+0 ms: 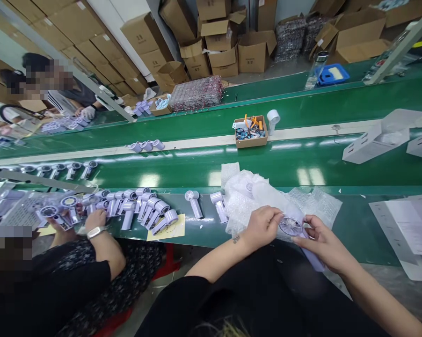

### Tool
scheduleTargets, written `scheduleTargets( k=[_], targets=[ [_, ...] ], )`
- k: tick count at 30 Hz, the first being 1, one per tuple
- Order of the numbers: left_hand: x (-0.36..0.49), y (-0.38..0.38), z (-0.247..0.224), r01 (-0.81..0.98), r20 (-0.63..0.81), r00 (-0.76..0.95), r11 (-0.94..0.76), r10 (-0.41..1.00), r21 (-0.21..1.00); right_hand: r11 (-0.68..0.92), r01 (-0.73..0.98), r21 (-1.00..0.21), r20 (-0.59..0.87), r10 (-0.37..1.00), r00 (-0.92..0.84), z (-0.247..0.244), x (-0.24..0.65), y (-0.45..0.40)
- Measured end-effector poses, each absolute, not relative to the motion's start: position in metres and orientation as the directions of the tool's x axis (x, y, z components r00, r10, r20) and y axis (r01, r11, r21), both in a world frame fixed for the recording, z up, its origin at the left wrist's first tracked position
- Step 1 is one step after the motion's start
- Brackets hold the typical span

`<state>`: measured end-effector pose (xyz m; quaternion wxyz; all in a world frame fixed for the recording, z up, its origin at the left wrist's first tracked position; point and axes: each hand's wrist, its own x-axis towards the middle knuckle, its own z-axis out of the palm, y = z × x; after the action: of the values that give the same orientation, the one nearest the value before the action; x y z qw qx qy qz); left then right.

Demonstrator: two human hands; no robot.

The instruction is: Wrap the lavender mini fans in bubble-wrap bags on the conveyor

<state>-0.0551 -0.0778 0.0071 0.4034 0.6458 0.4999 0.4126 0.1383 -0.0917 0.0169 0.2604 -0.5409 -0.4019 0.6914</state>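
A lavender handheld fan (312, 256) is held in front of my body, its round grille facing up and its handle slanting down to the right. My right hand (319, 241) has its fingers and thumb closed around the fan near where head meets handle. My left hand (263, 225) is pinched at the left rim of the fan's head; whether a thin film lies between those fingers I cannot tell. Just beyond both hands, crumpled bubble wrap bags (246, 199) lie in a heap on the green bench. Two more lavender fans, a nearer one (218, 207) and another (193, 203), lie left of the heap.
A co-worker (102, 252) sits at my left, handling fans beside a cluster of fans (149, 208). Ahead, a small carton of parts (251, 133) stands by a pale fan (273, 120). White boxes (375, 140) and white sheets (414, 229) are on the right.
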Motion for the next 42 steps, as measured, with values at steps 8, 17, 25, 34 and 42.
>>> scheduleTargets(
  k=[8, 17, 25, 34, 42],
  targets=[
    [-0.051, -0.087, 0.004, 0.321, 0.271, 0.561, -0.507, 0.782, 0.800, -0.510, -0.096, -0.855, -0.500, 0.859, -0.111, 0.017, 0.126, -0.099],
    [-0.021, -0.066, 0.016, 0.220, -0.054, 0.363, -0.029, 0.930, 0.975, -0.679, -0.450, -0.580, -0.723, 0.684, -0.099, 0.013, 0.150, -0.109],
    [0.001, -0.067, 0.025, 0.146, -0.260, 0.407, 0.218, 0.876, 0.965, -0.466, -0.132, -0.875, -0.484, 0.846, 0.222, 0.020, 0.169, -0.133],
    [-0.005, -0.054, 0.061, 0.217, -0.002, 0.514, -0.128, 0.858, 0.968, -0.271, -0.647, -0.713, -0.437, 0.893, 0.107, 0.064, 0.189, -0.104],
    [0.022, -0.041, 0.022, 0.235, -0.024, 0.707, -0.203, 0.706, 0.951, -0.269, -0.563, -0.782, -0.306, 0.951, -0.030, 0.017, 0.205, -0.105]
  ],
)
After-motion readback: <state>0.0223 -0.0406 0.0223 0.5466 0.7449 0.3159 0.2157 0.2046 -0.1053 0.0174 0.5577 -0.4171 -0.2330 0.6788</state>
